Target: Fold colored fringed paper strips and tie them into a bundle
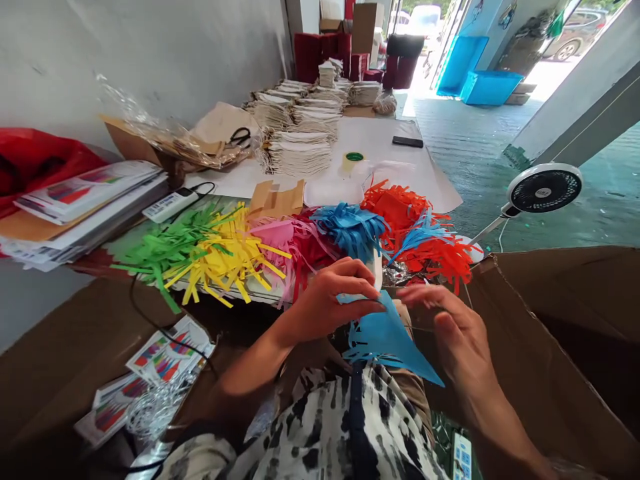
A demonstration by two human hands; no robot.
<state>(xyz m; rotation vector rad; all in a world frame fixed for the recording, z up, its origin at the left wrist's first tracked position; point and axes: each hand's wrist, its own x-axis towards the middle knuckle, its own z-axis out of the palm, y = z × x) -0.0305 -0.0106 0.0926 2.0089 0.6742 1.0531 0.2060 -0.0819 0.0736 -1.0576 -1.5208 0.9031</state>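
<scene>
The left hand is closed in a pinch, thumb and fingertips gripping the top corner of a blue triangular paper pennant. The pennant hangs over the person's lap, just in front of the desk's near edge, its long point slanting down to the right and its left edge cut into a ragged fringe. The right hand is open with fingers loosely spread, just beside the pennant's upper right edge; whether it touches the paper I cannot tell.

Behind the hands, heaps of the same fringed paper lie in a row along the desk: one green heap, one yellow heap, one pink heap, one blue heap and one orange-red heap. Further back sit one roll of tape and one black phone. One white fan stands to the right.
</scene>
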